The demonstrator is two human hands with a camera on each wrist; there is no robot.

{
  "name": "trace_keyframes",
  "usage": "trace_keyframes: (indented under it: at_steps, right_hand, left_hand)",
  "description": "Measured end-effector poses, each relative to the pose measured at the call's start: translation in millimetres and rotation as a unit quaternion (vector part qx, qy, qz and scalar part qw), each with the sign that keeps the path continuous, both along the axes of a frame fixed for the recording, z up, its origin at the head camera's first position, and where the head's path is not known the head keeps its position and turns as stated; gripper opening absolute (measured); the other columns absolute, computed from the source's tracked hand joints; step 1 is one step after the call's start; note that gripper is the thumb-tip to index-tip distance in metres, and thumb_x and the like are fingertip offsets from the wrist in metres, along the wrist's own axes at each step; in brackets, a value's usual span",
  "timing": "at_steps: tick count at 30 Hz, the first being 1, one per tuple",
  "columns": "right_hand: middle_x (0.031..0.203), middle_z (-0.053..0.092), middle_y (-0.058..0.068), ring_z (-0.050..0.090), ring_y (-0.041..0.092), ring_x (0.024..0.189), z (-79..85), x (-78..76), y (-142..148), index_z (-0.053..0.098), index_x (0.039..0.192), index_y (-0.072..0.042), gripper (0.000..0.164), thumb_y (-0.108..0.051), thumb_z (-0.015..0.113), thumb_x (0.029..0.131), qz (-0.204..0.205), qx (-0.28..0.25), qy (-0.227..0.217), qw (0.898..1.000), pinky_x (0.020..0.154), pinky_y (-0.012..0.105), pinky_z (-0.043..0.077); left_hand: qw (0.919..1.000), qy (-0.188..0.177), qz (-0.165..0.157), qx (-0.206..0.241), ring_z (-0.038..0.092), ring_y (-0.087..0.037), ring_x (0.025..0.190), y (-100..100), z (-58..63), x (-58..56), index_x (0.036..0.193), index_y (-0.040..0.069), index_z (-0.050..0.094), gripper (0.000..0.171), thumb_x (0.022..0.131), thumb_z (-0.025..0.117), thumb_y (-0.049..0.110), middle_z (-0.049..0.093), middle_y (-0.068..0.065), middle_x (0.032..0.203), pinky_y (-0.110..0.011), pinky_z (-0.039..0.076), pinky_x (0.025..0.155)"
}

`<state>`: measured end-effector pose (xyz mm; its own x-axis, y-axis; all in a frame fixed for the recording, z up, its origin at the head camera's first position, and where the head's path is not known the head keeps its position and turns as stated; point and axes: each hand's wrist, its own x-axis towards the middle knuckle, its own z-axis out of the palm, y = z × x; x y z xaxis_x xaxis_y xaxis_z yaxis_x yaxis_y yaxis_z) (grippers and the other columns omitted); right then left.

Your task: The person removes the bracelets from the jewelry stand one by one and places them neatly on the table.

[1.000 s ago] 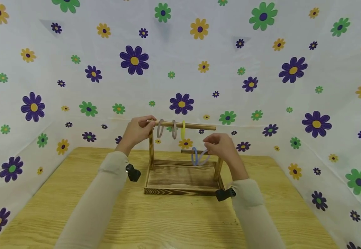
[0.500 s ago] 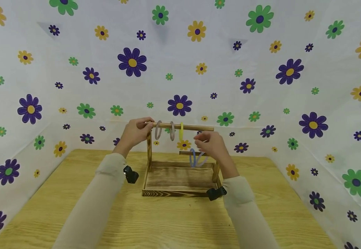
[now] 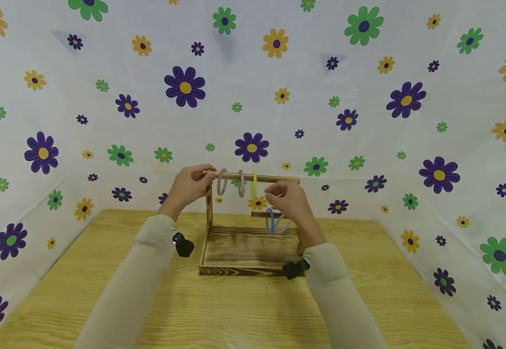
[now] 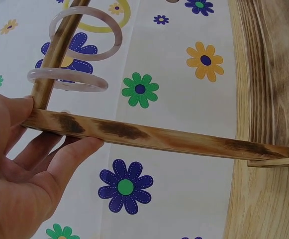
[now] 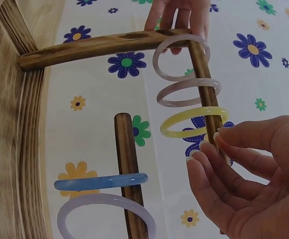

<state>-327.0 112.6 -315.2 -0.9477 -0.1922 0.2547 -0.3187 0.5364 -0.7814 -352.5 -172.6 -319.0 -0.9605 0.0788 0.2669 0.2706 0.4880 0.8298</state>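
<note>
Right hand (image 3: 291,201) has moved left, beside the yellow bangle (image 3: 254,185) hanging edge-on, vertical.

White sheet-like walls (image 3: 235,65) across upper frame and both sides, printed with purple, green and yellow-orange daisy-shaped flowers (image 3: 185,87), yellowish wood-grain tabletop (image 3: 218,312) across lower frame, soft light, faint shadows bottom centre.

Lilac ring (image 5: 103,198) ptly outside R-wrist view

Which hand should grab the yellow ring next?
Probably the right hand: it's close to the yellow ring and seems to hold nothing. The left hand is holding the wooden stand.
</note>
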Motion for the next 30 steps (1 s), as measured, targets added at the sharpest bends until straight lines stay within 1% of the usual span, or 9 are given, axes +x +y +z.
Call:
trace_keyframes:
  at_steps: [4,10,13,16,20,24,30]
  right_hand:
    - [0.110,0.075,0.021,0.074,0.036,0.095,-0.1,-1.2,-4.0,0.074,0.113,0.001,0.021,-0.015,0.067,0.100,-0.007,-0.002,0.001,1.000,0.081,0.038,0.063]
    - [0.114,0.075,0.020,0.074,0.033,0.095,-2.2,-4.5,-9.9,0.074,0.113,0.000,0.021,-0.015,0.068,0.099,-0.010,-0.013,0.000,1.000,0.081,0.038,0.062]
    - [0.112,0.076,0.018,0.075,0.032,0.092,-1.6,-4.4,-13.1,0.075,0.112,-0.002,0.021,-0.018,0.070,0.098,-0.015,-0.010,0.006,1.000,0.078,0.035,0.062]
    - [0.109,0.077,0.016,0.074,0.027,0.088,-1.8,-5.6,-15.7,0.075,0.111,-0.003,0.022,-0.020,0.071,0.098,-0.021,-0.004,0.015,1.000,0.074,0.030,0.060]
    - [0.109,0.076,0.016,0.073,0.024,0.086,-1.9,-7.6,-19.0,0.075,0.112,-0.003,0.023,-0.021,0.071,0.098,-0.025,-0.006,0.014,1.000,0.073,0.029,0.060]
    - [0.110,0.076,0.016,0.074,0.025,0.087,-1.9,-9.0,-23.2,0.075,0.113,-0.003,0.023,-0.021,0.071,0.097,-0.030,-0.008,0.007,0.999,0.074,0.030,0.060]
    - [0.110,0.077,0.015,0.073,0.028,0.093,-4.7,-12.1,-27.3,0.075,0.111,-0.004,0.022,-0.020,0.073,0.096,-0.035,-0.007,0.011,0.999,0.071,0.027,0.057]
  left_hand:
    - [1.0000,-0.001,0.001,0.001,0.069,-0.029,0.095,0.1,0.2,0.0,0.129,0.020,0.069,0.031,0.108,0.055,0.037,0.075,-0.019,0.118,-0.028,0.057,0.073]
    - [1.0000,0.002,0.001,-0.004,0.068,-0.028,0.090,0.3,-0.3,-0.1,0.128,0.019,0.070,0.031,0.108,0.055,0.037,0.075,-0.019,0.114,-0.027,0.056,0.071]
    - [1.0000,0.003,0.002,-0.004,0.069,-0.028,0.091,0.3,-0.6,-0.3,0.128,0.020,0.070,0.031,0.108,0.055,0.037,0.075,-0.019,0.115,-0.028,0.056,0.071]
    - [1.0000,0.004,0.003,-0.004,0.070,-0.029,0.092,0.3,-0.5,-0.6,0.128,0.020,0.070,0.031,0.108,0.054,0.038,0.076,-0.019,0.116,-0.028,0.057,0.072]
    - [1.0000,0.003,0.004,-0.005,0.068,-0.028,0.090,0.6,0.0,-0.3,0.127,0.020,0.070,0.030,0.108,0.054,0.037,0.076,-0.018,0.114,-0.028,0.056,0.071]
    - [1.0000,0.003,0.004,-0.002,0.066,-0.027,0.087,0.6,0.3,0.1,0.126,0.019,0.070,0.029,0.108,0.054,0.036,0.075,-0.019,0.113,-0.026,0.055,0.070]
    - [1.0000,-0.001,0.003,-0.001,0.067,-0.028,0.090,1.2,1.0,1.2,0.128,0.019,0.070,0.031,0.108,0.054,0.036,0.075,-0.019,0.114,-0.027,0.055,0.071]
